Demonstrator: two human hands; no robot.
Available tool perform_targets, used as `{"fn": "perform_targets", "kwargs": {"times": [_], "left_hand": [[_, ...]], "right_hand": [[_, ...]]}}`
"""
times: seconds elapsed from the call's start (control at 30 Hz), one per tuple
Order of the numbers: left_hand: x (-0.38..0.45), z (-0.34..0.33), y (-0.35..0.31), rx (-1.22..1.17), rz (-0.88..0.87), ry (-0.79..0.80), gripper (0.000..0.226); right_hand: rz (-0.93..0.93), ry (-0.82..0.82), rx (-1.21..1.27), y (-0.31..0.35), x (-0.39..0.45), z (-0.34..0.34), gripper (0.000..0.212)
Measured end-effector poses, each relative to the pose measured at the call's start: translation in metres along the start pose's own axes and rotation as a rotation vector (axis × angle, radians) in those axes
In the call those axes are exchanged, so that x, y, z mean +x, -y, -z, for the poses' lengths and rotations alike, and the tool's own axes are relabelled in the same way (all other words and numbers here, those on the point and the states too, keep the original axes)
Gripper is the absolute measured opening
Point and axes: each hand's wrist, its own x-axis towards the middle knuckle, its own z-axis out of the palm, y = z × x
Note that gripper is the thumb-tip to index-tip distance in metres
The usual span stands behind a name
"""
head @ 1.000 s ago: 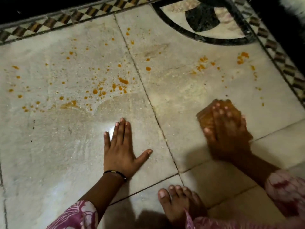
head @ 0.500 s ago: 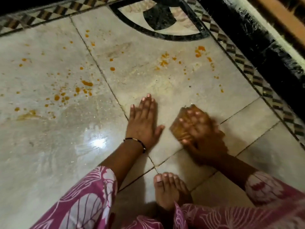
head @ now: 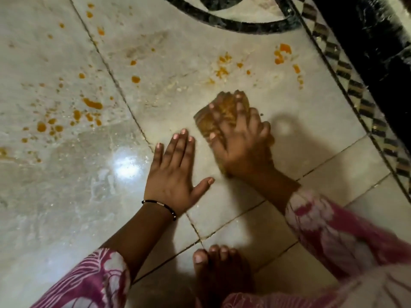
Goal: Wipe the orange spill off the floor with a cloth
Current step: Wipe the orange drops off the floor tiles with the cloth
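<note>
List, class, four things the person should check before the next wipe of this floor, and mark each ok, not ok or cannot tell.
1. Right hand presses the cloth on the floor: ok.
2. Left hand flat, bracing on the floor: ok.
3. Orange splatters ahead of the cloth cleared: not ok.
4. Left-side drops cleared: not ok.
5. Cloth has a clean side left: cannot tell.

We see a floor (head: 66, 196) of polished, glossy stone with a bright reflection, a soft cloth (head: 224, 112) stained orange, printed fabric sleeves (head: 95, 283), and a thin beaded bracelet (head: 160, 205).
</note>
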Motion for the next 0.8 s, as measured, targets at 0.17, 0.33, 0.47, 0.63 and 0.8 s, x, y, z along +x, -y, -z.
{"fn": "perform_targets", "kwargs": {"times": [0.17,0.33,0.47,0.63,0.8], "left_hand": [[-0.001,-0.002,0.001,-0.017,0.003,-0.028,0.089],[-0.001,-0.001,-0.001,0.011,0.009,-0.022,0.09],[0.0,0.002,-0.002,0.033,0.005,-0.001,0.09],[0.001,0.003,-0.003,0.041,0.003,0.009,0.089],[0.001,0.001,-0.001,0.032,-0.012,0.007,0.089]], "right_hand": [[-0.034,0.011,0.035,-0.057,-0.061,-0.01,0.06],[-0.407,-0.061,-0.008,-0.133,-0.013,-0.005,0.065],[-0.461,-0.03,-0.018,-0.099,0.044,0.005,0.065],[0.145,0.007,-0.015,-0.029,0.006,0.008,0.056],[0.09,0.02,0.041,-0.082,-0.059,-0.009,0.057]]}}
